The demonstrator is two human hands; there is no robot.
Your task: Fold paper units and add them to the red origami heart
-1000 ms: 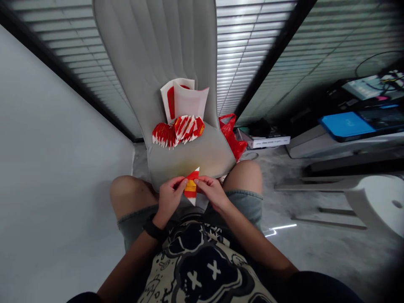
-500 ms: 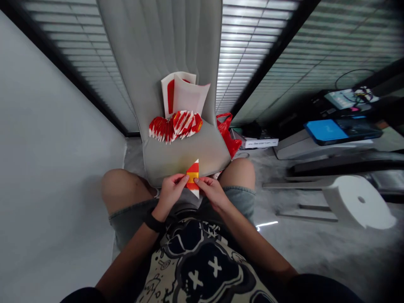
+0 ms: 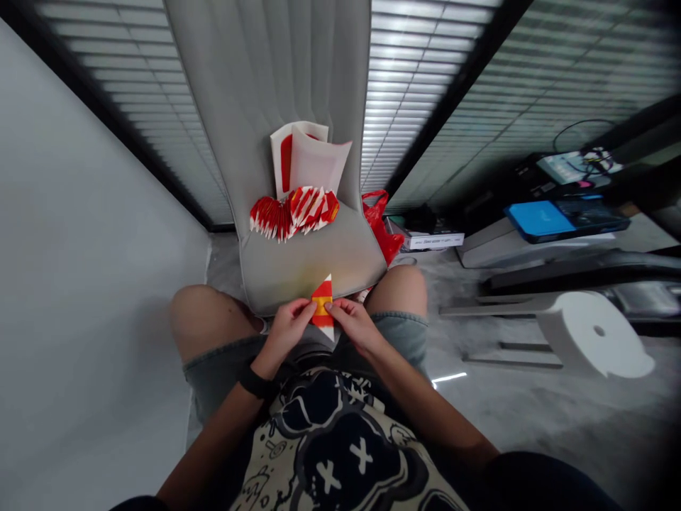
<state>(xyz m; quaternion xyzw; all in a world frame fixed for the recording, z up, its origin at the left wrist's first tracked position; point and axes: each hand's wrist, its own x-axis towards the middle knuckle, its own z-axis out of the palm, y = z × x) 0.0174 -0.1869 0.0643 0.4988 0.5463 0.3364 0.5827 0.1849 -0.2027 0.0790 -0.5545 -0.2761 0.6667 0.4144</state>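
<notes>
A small folded piece of red, yellow and white paper (image 3: 322, 305) is pinched between both hands over my lap, its white tip pointing up. My left hand (image 3: 287, 330) grips its left edge with thumb and fingers closed. My right hand (image 3: 354, 326) grips its right edge the same way. Just beyond the paper is the front edge of a grey chair seat (image 3: 308, 266). On that seat lies a row of several folded red-and-white paper pieces (image 3: 292, 211), with white and red paper sheets (image 3: 308, 163) propped against the chair back.
A red plastic bag (image 3: 381, 226) hangs beside the chair on the right. A white box (image 3: 430, 240) lies on the floor behind it. A white stool (image 3: 590, 333) and low shelves holding a blue flat object (image 3: 537, 216) stand at the right. A white wall runs along the left.
The folded paper has been turned and pressed between my fingers, its tip now pointing straight up. The view shifted slightly; both hands stay in the same place over my lap.
</notes>
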